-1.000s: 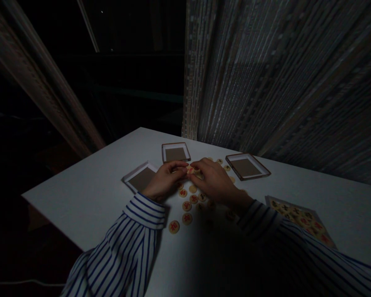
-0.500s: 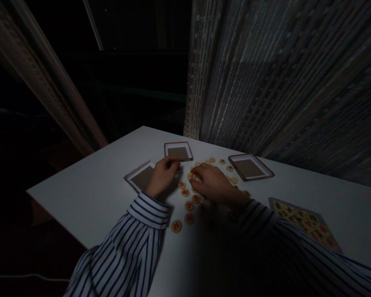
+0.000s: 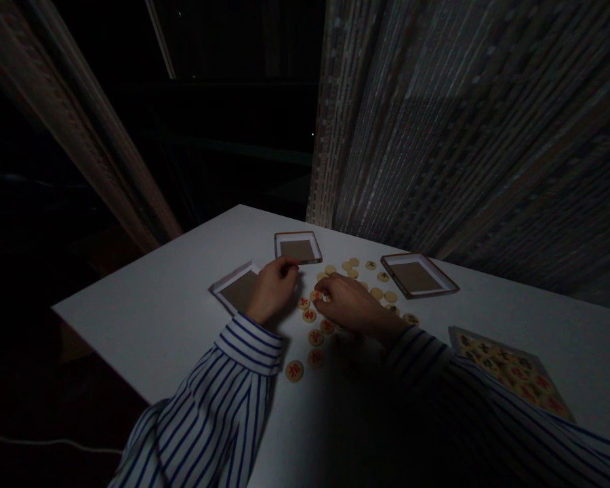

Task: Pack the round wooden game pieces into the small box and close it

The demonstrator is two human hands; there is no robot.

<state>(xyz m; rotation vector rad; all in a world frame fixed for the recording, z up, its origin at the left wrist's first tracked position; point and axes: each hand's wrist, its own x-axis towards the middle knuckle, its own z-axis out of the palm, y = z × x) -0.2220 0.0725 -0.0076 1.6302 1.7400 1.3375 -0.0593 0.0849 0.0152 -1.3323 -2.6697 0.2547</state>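
Round, pale Chinese chess pieces [image 3: 309,316] lie scattered on the white table, several with red characters facing up. My right hand [image 3: 353,301] reaches over the middle of them, thumb and fingers closed at the edge of a red-marked Chinese chess piece [image 3: 316,296]. To its left, my left hand [image 3: 274,290] is curled with the fingertips pressed together; whatever they hold, if anything, is hidden. That hand is beside an open shallow box [image 3: 228,278] at the left, partly covering it. Pieces under my right hand and forearm are covered or in deep shadow.
Another shallow box [image 3: 298,234] stands at the back, and a third box [image 3: 430,293] at the back right. A box filled with pieces [image 3: 513,369] lies by my right forearm. Beyond the white table [image 3: 132,318] hangs a string curtain [image 3: 411,135]. The room is dim.
The view has shifted slightly, moving the table a little to the right. The red-marked piece at my right fingertips has moved slightly nearer to me. My left hand has curled a little tighter.
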